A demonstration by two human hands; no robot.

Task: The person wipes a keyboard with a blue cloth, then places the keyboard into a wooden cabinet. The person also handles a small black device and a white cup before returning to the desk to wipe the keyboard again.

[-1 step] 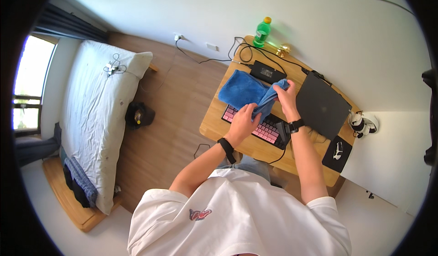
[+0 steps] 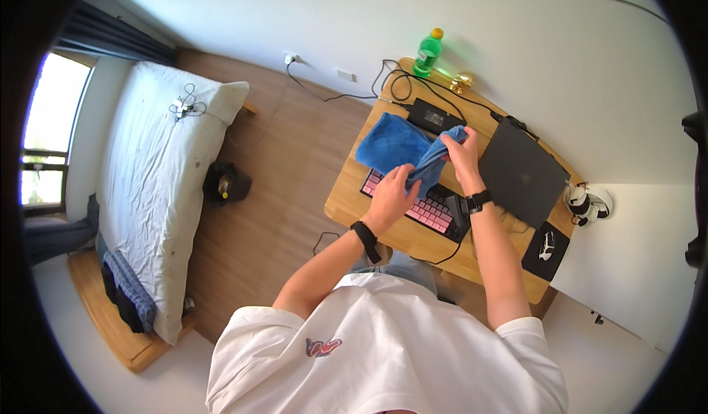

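A blue cloth (image 2: 391, 140) is stretched between my two hands above the wooden desk (image 2: 344, 200). My left hand (image 2: 391, 197) has its fingers closed on the cloth's near edge, over the pink-and-black keyboard (image 2: 434, 217). Higher up and further right, my right hand (image 2: 462, 156) pinches the gathered far corner. The cloth's left part spreads out wide beside a black power adapter (image 2: 434, 117). Part of the keyboard is hidden beneath the cloth and my hands.
A closed dark laptop (image 2: 522, 172) lies right of my right hand. Behind stand a green bottle (image 2: 428, 53) and a shiny gold ornament (image 2: 462, 82), with cables nearby. A white mouse (image 2: 546, 245) rests on a black pad. Left are a bed (image 2: 151, 185) and a black bin (image 2: 237, 184).
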